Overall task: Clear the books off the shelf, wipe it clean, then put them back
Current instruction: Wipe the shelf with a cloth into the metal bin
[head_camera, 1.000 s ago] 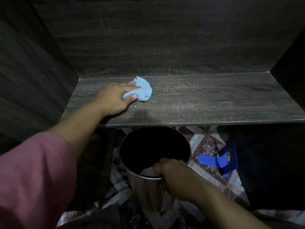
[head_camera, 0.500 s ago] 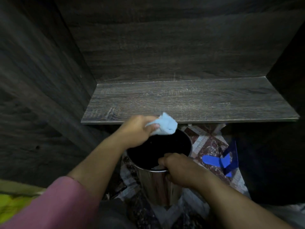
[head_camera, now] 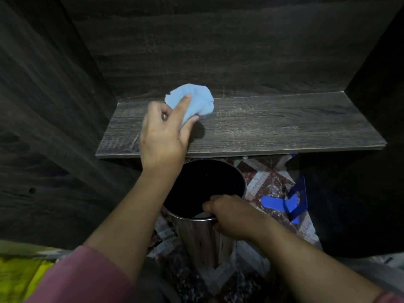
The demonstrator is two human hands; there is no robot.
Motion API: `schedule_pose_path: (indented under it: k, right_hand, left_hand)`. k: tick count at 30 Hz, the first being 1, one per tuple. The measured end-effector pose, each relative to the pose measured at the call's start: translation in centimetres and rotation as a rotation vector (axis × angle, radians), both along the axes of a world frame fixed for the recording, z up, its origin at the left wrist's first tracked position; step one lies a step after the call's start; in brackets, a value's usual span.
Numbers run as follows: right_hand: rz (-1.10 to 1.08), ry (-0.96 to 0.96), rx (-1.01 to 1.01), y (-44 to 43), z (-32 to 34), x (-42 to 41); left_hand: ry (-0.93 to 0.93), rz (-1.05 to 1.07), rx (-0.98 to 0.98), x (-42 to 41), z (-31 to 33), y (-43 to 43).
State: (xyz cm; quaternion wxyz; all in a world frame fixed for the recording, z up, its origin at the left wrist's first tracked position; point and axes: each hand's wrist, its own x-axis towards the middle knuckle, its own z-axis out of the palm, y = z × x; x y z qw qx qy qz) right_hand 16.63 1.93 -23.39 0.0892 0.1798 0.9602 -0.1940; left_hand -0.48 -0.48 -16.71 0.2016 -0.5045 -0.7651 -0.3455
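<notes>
The left grip (head_camera: 164, 136) pinches the one blue cloth (head_camera: 194, 97) between thumb and fingers, over the rear left of the single shelf (head_camera: 284, 123). The right grip (head_camera: 231, 217) is curled round the rim of the one steel bin (head_camera: 196, 237) below. Half a second ago the cloth hung over the bin.

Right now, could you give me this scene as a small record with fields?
left hand: holds the blue cloth over the back left part of the shelf
right hand: grips the metal bin by its rim
shelf: dark wood, no books on it
metal bin: upright, below the shelf's front edge
floor: patterned tiles, blue object right of the bin
</notes>
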Motion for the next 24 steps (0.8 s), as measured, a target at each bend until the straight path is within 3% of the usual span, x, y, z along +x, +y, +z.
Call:
schedule_pose_path:
  k: [3,4,8,10,12,14,20,24]
  right_hand:
    - [0.003,-0.002,0.003,0.1,0.0,0.1]
    - [0.003,-0.004,0.011,0.1,0.0,0.1]
    - [-0.016,0.010,0.008,0.3,-0.1,0.3]
    - [-0.019,0.018,0.015,0.4,0.0,0.3]
    - [-0.022,0.021,0.030,0.4,0.2,0.3]
    - [-0.020,0.021,0.046,0.5,0.5,0.4]
    - [-0.049,0.038,0.041,0.8,0.6,0.0]
    - [-0.052,0.034,0.015,0.9,0.5,-0.3]
  left_hand:
    - [-0.186,-0.044,-0.473,-0.4,-1.1,0.2]
    - [-0.227,-0.101,-0.505,-0.3,-1.3,0.0]
    - [-0.135,-0.132,-0.185,-0.1,-0.1,-0.2]
    - [-0.160,-0.123,-0.248,0.0,-0.2,-0.4]
    - [-0.229,-0.140,-0.456,0.0,-1.3,-0.5]
    - [-0.292,-0.137,-0.486,0.1,-1.8,-0.6]
    - [-0.258,0.197,-0.207,-2.9,-0.9,-1.0]
    - [-0.148,0.462,-0.149,-7.2,-1.5,-2.1]
